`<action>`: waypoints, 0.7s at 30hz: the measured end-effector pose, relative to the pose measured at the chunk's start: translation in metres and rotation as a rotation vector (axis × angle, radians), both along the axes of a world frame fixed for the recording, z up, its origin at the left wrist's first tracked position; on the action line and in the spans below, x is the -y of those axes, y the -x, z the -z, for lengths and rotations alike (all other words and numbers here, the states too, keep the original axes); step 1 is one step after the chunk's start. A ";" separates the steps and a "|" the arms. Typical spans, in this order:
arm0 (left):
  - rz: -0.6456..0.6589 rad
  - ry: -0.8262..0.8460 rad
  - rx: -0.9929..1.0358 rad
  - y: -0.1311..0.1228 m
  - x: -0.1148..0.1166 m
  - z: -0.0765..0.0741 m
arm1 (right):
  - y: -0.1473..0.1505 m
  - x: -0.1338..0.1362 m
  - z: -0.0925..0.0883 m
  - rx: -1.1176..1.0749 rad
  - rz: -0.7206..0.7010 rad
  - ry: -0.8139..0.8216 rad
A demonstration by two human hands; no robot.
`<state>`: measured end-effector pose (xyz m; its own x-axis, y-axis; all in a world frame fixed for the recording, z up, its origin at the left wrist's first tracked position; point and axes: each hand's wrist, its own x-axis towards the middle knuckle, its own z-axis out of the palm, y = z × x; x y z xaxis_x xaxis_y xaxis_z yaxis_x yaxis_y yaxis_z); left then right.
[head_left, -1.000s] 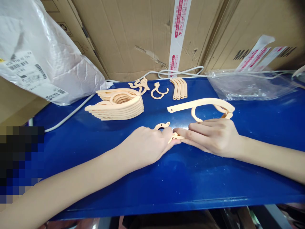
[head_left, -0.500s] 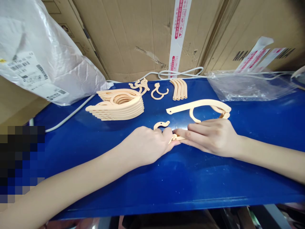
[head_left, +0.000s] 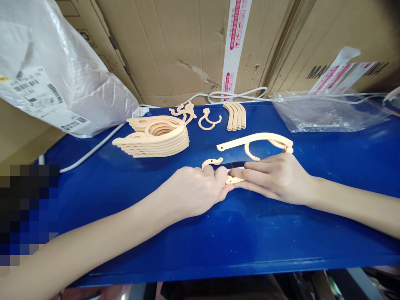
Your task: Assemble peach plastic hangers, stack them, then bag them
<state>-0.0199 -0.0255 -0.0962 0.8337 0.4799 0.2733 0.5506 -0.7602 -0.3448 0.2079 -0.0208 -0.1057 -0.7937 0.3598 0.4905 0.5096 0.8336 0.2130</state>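
My left hand [head_left: 200, 189] is closed on a cream plastic hanger hook [head_left: 211, 161], whose curved tip sticks out above the knuckles. Meeting it fingertip to fingertip, my right hand [head_left: 275, 177] is closed on a cream folding hanger. One pierced end of that folding hanger [head_left: 231, 180] shows between the two hands, next to the left thumb. Its long curved arm [head_left: 254, 138] reaches out above my right fingers, with a round loop under it. The fingers hide where the hook and the hanger end meet.
Stacked folded hangers [head_left: 156, 146] lie at the left on the blue table [head_left: 218, 241]. Behind are loose hooks [head_left: 187, 110], another hook [head_left: 208, 121] and several curved arms [head_left: 235, 116]. A clear plastic bag [head_left: 325, 114], a white parcel [head_left: 78, 91], a cable [head_left: 93, 150] and cardboard boxes [head_left: 175, 50] border the back.
My right hand has shifted slightly left, and the hanger's long arm has dipped a little with it. My left hand has barely moved; the pierced end between the hands shows more clearly.
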 end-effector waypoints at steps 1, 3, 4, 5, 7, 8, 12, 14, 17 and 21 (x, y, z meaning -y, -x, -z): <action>-0.007 0.006 -0.011 0.000 0.000 0.000 | 0.000 0.000 0.001 -0.011 0.004 0.009; -0.016 0.011 -0.020 0.000 0.001 0.000 | 0.000 -0.001 0.002 -0.030 0.012 0.017; -0.017 0.013 -0.020 -0.001 0.001 0.000 | 0.000 0.000 0.002 -0.025 0.009 0.019; -0.015 0.016 -0.015 -0.001 0.001 0.000 | 0.000 0.000 0.001 -0.013 0.002 0.020; -0.016 0.047 -0.002 -0.001 0.000 0.000 | 0.000 0.000 -0.002 0.000 -0.006 0.006; -0.018 0.074 0.005 -0.002 -0.001 0.000 | 0.000 0.001 -0.003 0.003 -0.005 -0.013; -0.013 0.196 0.022 -0.003 -0.002 -0.002 | 0.000 0.003 -0.006 0.003 0.027 -0.155; -0.027 0.245 0.030 -0.003 -0.001 -0.004 | 0.000 0.004 -0.006 0.006 0.037 -0.216; -0.057 0.332 0.067 -0.003 0.000 -0.006 | -0.001 0.006 -0.005 0.011 0.046 -0.263; -0.068 0.418 0.046 -0.004 -0.001 -0.010 | -0.001 0.006 -0.005 0.034 0.029 -0.263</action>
